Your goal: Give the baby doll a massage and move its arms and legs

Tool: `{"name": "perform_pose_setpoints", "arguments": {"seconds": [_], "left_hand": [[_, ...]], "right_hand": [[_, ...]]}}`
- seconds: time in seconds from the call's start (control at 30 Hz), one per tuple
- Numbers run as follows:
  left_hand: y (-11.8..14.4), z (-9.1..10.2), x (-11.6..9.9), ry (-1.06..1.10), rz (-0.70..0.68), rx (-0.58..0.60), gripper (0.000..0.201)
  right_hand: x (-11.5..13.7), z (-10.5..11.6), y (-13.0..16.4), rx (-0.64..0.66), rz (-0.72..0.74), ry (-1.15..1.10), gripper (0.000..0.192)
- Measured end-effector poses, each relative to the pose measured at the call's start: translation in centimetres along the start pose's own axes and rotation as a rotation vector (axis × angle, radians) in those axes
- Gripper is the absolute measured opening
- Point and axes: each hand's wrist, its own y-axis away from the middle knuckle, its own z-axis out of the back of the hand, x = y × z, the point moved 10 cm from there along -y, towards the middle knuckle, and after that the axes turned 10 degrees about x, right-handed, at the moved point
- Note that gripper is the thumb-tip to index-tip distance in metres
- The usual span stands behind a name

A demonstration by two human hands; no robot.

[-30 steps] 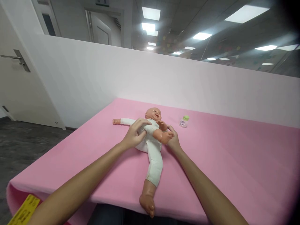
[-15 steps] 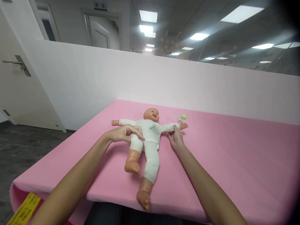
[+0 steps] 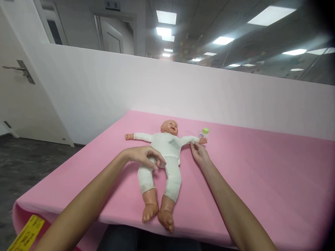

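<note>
White cloth doll point(image 3: 169, 150), mid-frame, looks light, soft, best held round its torso point(image 3: 162, 141); left hand point(image 3: 142, 155) loosely spread, right hand point(image 3: 200, 153) touching its arm point(image 3: 188, 139), grip unclear.

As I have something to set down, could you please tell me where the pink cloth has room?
Widest: pink cloth right of the bottle and right forearm. Smaller: between the left forearm and the cloth's left edge. It is crowded around the doll, left hand, right hand and bottle.
</note>
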Motion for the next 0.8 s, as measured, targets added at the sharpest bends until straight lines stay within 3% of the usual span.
{"name": "perform_pose_setpoints", "arguments": {"seconds": [0.13, 0.2, 0.3, 0.43, 0.53, 0.6, 0.67, 0.8], "left_hand": [[-0.2, -0.2, 0.3, 0.027, -0.011, -0.004, 0.036], [-0.1, 0.8, 0.5, 0.031, -0.021, -0.106, 0.031], [1.1, 4.3, 1.9, 0.018, -0.015, -0.452, 0.03], [4.8, 8.4, 6.0, 0.147, 0.06, -0.98, 0.036], [6.5, 8.8, 9.7, 0.351, 0.193, -1.149, 0.054], [6.4, 8.5, 11.1, 0.399, 0.266, -1.136, 0.07], [5.9, 8.4, 11.5, 0.341, 0.314, -1.09, 0.081], [5.9, 8.9, 10.6, -0.052, 0.52, -1.122, 0.076]], "right_hand": [[0.5, -0.5, 0.7, 0.047, -0.023, 0.051, 0.013], [0.7, -0.8, 1.4, 0.101, -0.053, 0.179, 0.014], [2.0, -1.1, 2.4, 0.162, -0.054, 0.484, 0.017], [4.8, -3.5, 4.1, 0.299, 0.02, 0.861, 0.024], [7.2, -6.7, 6.5, 0.447, 0.097, 0.924, 0.028], [8.2, -9.2, 8.8, 0.605, 0.087, 0.894, 0.033], [8.1, -11.9, 11.8, 0.855, -0.007, 0.861, 0.036], [6.3, -15.5, 19.4, 1.41, -0.301, 0.829, 0.05]]}}
